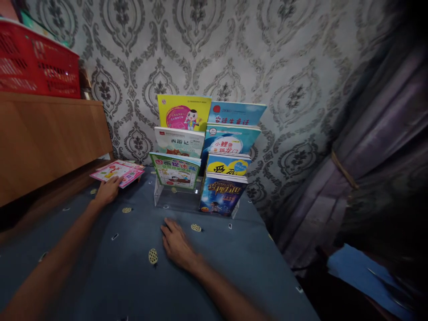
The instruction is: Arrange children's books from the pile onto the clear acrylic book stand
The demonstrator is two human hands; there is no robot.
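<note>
At the left, my left hand [109, 189] has its fingers over the near edge of a thin pink picture book [129, 173], closed on it; the thumb's grip is partly hidden. This book lies on top of other books beside the wooden cabinet. My right hand [177, 243] rests palm down on the blue cloth with fingers stretched out, holding nothing. Beyond it stands a clear tiered rack [158, 194] with books in two columns. A green picture book [175, 174] is at its front left, and a dark blue book [222, 196] at its front right.
Behind the rack is a patterned wall [230, 67]. A red plastic basket [40, 62] sits on the wooden cabinet [50, 142] at left. A tied curtain [314, 191] hangs at right, above a blue cloth-like item [364, 276]. Blue printed cloth [117, 276] covers the surface.
</note>
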